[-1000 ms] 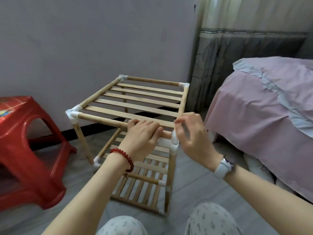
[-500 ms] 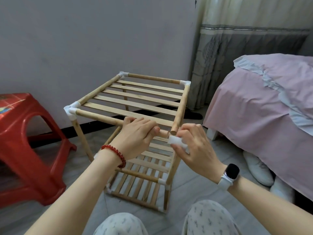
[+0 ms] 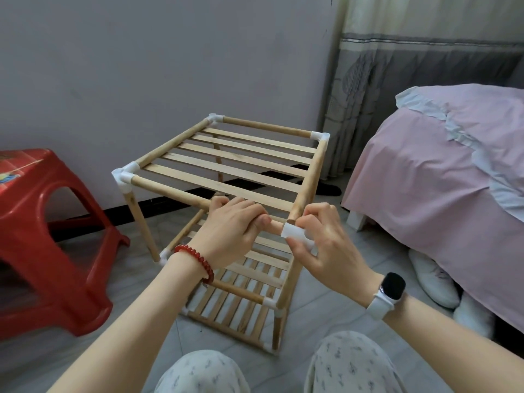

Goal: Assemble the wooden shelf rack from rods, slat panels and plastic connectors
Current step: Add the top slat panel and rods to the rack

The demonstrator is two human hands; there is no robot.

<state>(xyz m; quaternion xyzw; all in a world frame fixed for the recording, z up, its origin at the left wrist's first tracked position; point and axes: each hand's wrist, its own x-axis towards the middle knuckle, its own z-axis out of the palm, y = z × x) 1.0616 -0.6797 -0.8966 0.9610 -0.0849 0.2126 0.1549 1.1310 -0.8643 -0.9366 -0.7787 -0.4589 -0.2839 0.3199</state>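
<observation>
A person's left hand (image 3: pixel 232 226) grips the rack's (image 3: pixel 226 177) front rod (image 3: pixel 170 191) while the right hand (image 3: pixel 320 239) pinches a white connector (image 3: pixel 292 232) at its free end; the side rod (image 3: pixel 307 180) just above sits unplugged, apparently the last top corner.

A second ago the white corner connector (image 3: pixel 295 233) sat on the rack's (image 3: pixel 226 177) near right top corner, joining the rods. Now it is off the side rod (image 3: pixel 307 180), whose bare end shows just above it. The right hand (image 3: pixel 326 245) has dropped from above that corner and pinches the connector beside the front rod's (image 3: pixel 170 190) end.
</observation>
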